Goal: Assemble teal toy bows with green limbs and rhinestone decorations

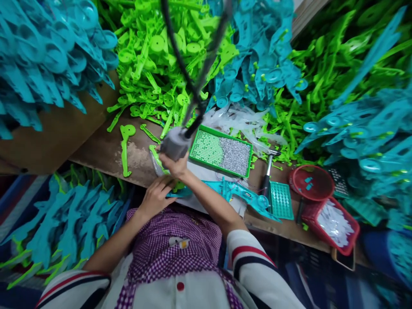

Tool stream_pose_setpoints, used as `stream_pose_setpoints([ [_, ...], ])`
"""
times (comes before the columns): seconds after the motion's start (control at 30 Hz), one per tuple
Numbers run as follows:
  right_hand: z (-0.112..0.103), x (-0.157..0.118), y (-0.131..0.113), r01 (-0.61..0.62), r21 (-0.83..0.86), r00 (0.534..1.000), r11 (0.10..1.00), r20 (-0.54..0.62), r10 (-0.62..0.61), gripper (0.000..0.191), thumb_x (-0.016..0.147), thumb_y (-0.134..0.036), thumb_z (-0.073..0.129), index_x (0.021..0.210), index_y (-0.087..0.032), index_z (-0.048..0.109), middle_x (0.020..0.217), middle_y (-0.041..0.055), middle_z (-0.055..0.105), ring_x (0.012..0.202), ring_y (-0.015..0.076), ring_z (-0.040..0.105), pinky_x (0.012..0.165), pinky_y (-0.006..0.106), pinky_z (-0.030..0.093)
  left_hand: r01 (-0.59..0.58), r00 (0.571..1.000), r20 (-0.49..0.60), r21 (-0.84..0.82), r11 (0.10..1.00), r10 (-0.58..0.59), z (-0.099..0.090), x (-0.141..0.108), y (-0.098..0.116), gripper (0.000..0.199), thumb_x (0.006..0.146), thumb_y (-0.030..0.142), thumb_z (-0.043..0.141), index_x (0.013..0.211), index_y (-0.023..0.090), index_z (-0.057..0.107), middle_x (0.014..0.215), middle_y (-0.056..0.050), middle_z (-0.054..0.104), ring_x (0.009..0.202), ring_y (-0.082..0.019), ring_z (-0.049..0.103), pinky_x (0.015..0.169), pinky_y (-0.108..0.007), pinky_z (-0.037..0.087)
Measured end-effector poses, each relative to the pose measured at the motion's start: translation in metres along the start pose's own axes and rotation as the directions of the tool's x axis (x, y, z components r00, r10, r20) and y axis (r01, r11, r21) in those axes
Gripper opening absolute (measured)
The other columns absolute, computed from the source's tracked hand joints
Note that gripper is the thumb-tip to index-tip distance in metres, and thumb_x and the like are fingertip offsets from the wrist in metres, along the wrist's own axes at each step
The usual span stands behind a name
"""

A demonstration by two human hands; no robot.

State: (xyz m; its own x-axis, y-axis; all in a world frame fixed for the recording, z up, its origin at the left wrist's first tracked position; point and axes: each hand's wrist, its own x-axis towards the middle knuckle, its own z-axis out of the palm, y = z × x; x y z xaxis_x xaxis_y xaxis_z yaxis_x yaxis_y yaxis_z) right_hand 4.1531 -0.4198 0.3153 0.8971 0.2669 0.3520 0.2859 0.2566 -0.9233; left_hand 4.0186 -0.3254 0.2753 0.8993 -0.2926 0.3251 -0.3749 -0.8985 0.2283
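Observation:
My right hand is wrapped round a grey electric screwdriver, blurred, with black cables running up from its top. Its tip is hidden behind my hands. Just below, my left hand grips the left end of a long blue plastic part lying along the table's front edge. A bit of a lime-green plastic piece shows between my hands, against the blue part. Beyond my right forearm sits a green perforated tray, its right half covered with small silvery screws.
Piles of lime-green pieces and blue parts rise behind. On the right are a hammer, a teal tray, a red bowl and a red basket of white pieces. Assembled parts are stacked at lower left.

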Motion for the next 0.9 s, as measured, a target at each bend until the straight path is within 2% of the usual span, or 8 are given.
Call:
stream_pose_setpoints([
  [0.07,-0.023,0.007,-0.007,0.011,0.033,0.983,0.999,-0.185,-0.005,0.040,0.072,-0.061,0.064,0.065,-0.022,0.060,0.057,-0.0016,0.054,0.050,0.0119,0.052,0.050,0.029,0.048,0.002,1.000,0.012,-0.029,1.000,-0.002,-0.001,0.000,0.000,0.047,0.084,0.023,0.068,0.131,0.023,0.061,0.126,-0.012,0.067,0.121,-0.029,0.061,0.105,-0.046,0.052],
  [0.13,-0.051,0.015,-0.008,0.056,0.002,0.926,0.998,-0.374,-0.051,0.043,0.073,-0.065,0.060,0.067,-0.023,0.061,0.057,-0.0014,0.054,0.051,0.0120,0.054,0.052,0.029,0.048,-0.006,1.000,0.005,-0.049,0.999,0.006,-0.001,0.002,-0.001,0.049,0.085,0.023,0.067,0.133,0.024,0.059,0.128,-0.011,0.066,0.123,-0.029,0.060,0.106,-0.047,0.051],
  [0.23,-0.086,0.024,0.000,0.065,-0.051,0.870,0.997,-0.487,-0.081,0.045,0.070,-0.067,0.058,0.071,-0.022,0.062,0.060,-0.0012,0.057,0.050,0.0118,0.055,0.051,0.029,0.048,-0.024,1.000,-0.021,-0.045,0.999,0.023,-0.002,0.006,-0.004,0.050,0.085,0.023,0.067,0.134,0.023,0.057,0.128,-0.012,0.066,0.124,-0.028,0.059,0.107,-0.047,0.050],
  [0.37,-0.102,0.027,0.016,0.070,-0.045,0.884,0.996,-0.460,-0.083,0.046,0.070,-0.067,0.057,0.075,-0.021,0.063,0.063,-0.0002,0.059,0.052,0.0129,0.059,0.051,0.029,0.049,-0.036,0.999,0.001,-0.037,0.999,0.036,-0.005,0.013,-0.008,0.051,0.086,0.023,0.067,0.135,0.021,0.056,0.129,-0.013,0.065,0.125,-0.028,0.058,0.110,-0.048,0.047],
  [0.53,-0.099,0.028,0.027,0.035,-0.036,0.902,0.999,-0.429,-0.047,0.046,0.068,-0.065,0.060,0.076,-0.020,0.064,0.062,-0.0001,0.061,0.055,0.0143,0.061,0.054,0.030,0.051,0.025,0.988,0.154,-0.048,0.999,-0.017,-0.018,0.026,-0.009,0.041,0.090,0.038,0.063,0.127,0.022,0.062,0.131,-0.013,0.064,0.127,-0.029,0.056,0.111,-0.052,0.041],
  [0.67,-0.099,0.026,0.030,0.036,-0.028,0.914,0.999,-0.404,-0.045,0.042,0.068,-0.062,0.063,0.076,-0.021,0.064,0.065,0.0001,0.062,0.059,0.0149,0.062,0.057,0.031,0.052,0.126,0.975,0.190,-0.041,0.991,-0.116,-0.019,0.053,-0.012,0.027,0.097,0.034,0.050,0.109,0.023,0.072,0.113,-0.008,0.072,0.114,-0.025,0.062,0.109,-0.049,0.038],
  [0.77,-0.098,0.026,0.031,0.026,-0.042,0.916,0.999,-0.399,-0.041,0.040,0.068,-0.061,0.062,0.075,-0.021,0.063,0.066,0.0004,0.062,0.060,0.0150,0.062,0.057,0.032,0.051,0.190,0.941,0.292,-0.042,0.981,-0.170,-0.017,0.079,-0.018,0.024,0.094,0.034,0.054,0.093,0.025,0.076,0.093,-0.006,0.076,0.097,-0.025,0.066,0.103,-0.050,0.038],
  [0.9,-0.100,0.029,0.026,0.039,-0.037,0.908,0.999,-0.416,-0.051,0.043,0.070,-0.064,0.059,0.075,-0.021,0.063,0.063,-0.0004,0.060,0.054,0.0139,0.059,0.054,0.031,0.050,0.267,0.853,0.477,-0.055,0.962,-0.210,-0.018,0.103,-0.031,0.017,0.085,0.036,0.065,0.081,0.025,0.078,0.081,-0.006,0.077,0.087,-0.028,0.069,0.092,-0.048,0.041],
])
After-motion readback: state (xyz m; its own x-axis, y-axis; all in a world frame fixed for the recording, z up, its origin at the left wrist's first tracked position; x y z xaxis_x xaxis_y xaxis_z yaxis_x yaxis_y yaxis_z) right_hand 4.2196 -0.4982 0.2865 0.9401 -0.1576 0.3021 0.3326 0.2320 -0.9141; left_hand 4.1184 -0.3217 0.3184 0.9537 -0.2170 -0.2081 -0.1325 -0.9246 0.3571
